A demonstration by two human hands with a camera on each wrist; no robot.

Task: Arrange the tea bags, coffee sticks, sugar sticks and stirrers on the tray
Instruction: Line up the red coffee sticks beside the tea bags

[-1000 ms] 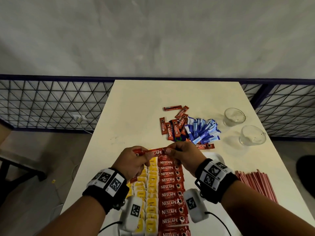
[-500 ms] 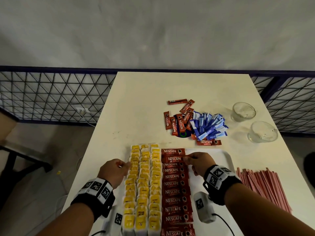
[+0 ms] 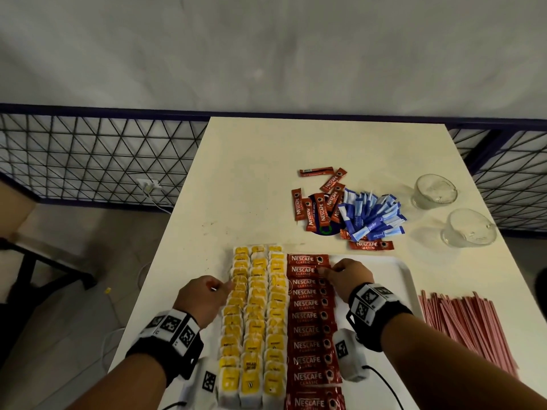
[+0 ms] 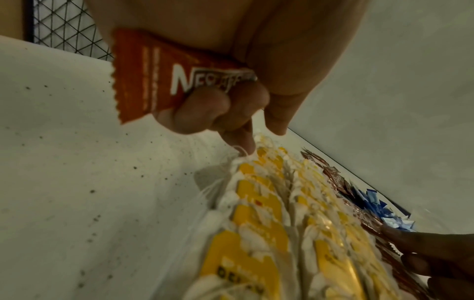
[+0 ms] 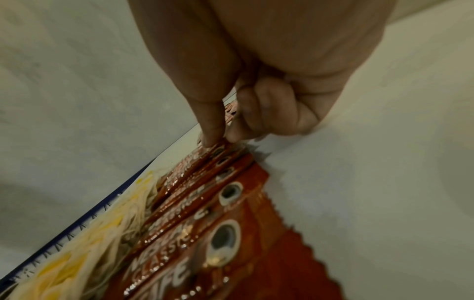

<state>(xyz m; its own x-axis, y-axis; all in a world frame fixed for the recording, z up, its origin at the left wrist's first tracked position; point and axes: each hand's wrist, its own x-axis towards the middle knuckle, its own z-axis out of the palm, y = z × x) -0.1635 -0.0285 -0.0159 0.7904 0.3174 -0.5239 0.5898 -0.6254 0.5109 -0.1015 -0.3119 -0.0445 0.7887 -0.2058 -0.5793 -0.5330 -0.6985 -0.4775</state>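
A white tray (image 3: 393,270) holds three columns of yellow tea bags (image 3: 257,306) and a column of red coffee sticks (image 3: 307,329). My left hand (image 3: 204,297) is at the left edge of the tea bags. In the left wrist view its curled fingers grip a red coffee stick (image 4: 153,81) while one fingertip touches the tea bags (image 4: 269,213). My right hand (image 3: 346,276) pinches the right end of a coffee stick near the far end of the column (image 5: 205,213), thumb on top. Loose coffee sticks (image 3: 319,205) and blue sugar sticks (image 3: 373,214) lie beyond the tray.
Red-and-white stirrers (image 3: 467,327) lie in a sheaf on the table right of the tray. Two glass cups (image 3: 433,190) (image 3: 467,229) stand at the far right. A wire-mesh fence runs behind the table, and the table's left edge is close to my left hand.
The coffee stick both hands held a second ago now lies at the far end of the column. My left hand has moved left to the tea bags' edge; my right stays at the column's right side.
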